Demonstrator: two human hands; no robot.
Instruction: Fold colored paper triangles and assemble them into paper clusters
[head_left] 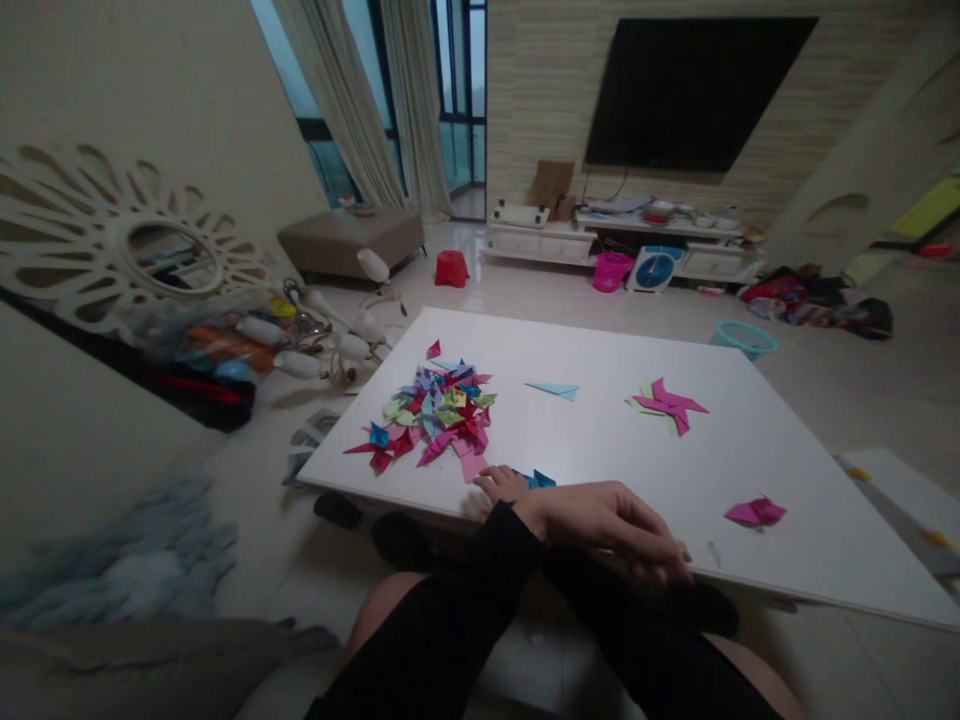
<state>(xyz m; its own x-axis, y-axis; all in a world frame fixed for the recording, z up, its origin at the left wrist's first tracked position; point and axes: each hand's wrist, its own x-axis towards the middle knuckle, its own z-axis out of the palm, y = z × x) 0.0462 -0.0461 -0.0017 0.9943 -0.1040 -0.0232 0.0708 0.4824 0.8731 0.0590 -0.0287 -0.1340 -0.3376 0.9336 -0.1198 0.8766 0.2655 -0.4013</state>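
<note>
"Two bare hands at the white table (600,345), then. What gets in the way?"

"The wrists cross at the near edge: the left hand (611,515) points right, over the right wrist, and covers part of that edge. A blue folded paper (538,480) is partly hidden behind them."

"And the fingers?"

"The left ones droop at the near edge, tips partly hidden; I can't tell if they hold anything. The right hand (501,485) has its fingers slightly parted beside a pink paper strip (472,464); I can't tell whether they touch it."

"Where's the rest of the paper?"

"A mixed paper pile (435,410) lies by the left edge, a pale blue paper (556,389) near the middle, a pink-and-green star shape (670,405) toward the right edge, and a magenta paper (756,511) near the near right corner."

"Anything around the table?"

"A lamp fitting (334,335) sprawls beyond the left edge, a turquoise basin (745,338) sits just past the far right corner, and a red stool (451,268) stands beyond the far edge."
</note>
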